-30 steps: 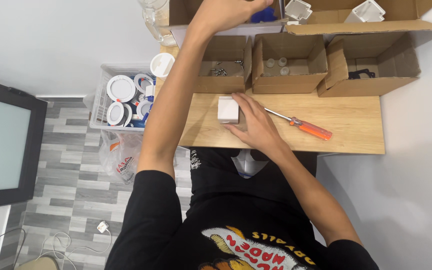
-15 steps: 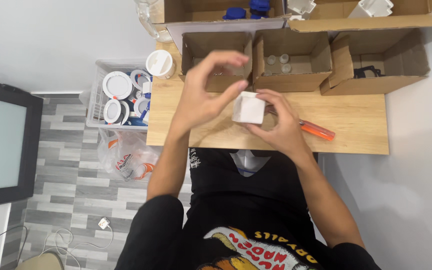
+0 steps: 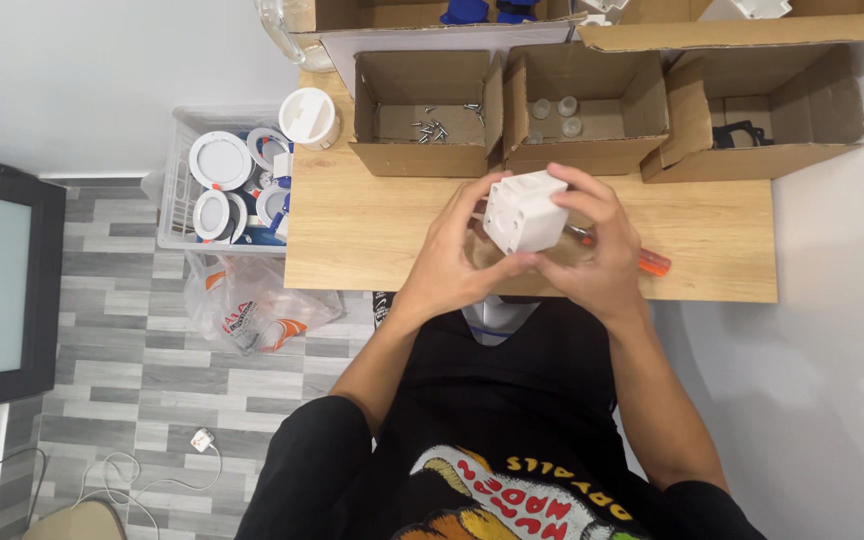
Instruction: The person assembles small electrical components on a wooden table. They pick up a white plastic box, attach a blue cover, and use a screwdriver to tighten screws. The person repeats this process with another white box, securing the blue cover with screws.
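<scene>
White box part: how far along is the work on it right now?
Picked up: the white box part is off the wooden table, held between left hand and right hand. In hand: positioning it. Untouched: the orange-handled screwdriver lies on the table, and screws remain in their cardboard box.

1. Bright, even indoor light; no glare.
2. Soft shadow cast on the white wall (image 3: 842, 350) at right.
3. Sharp across the table (image 3: 372, 230); slight softness at the hands (image 3: 527, 255).
4. Mild wide-angle bending toward edges.
</scene>
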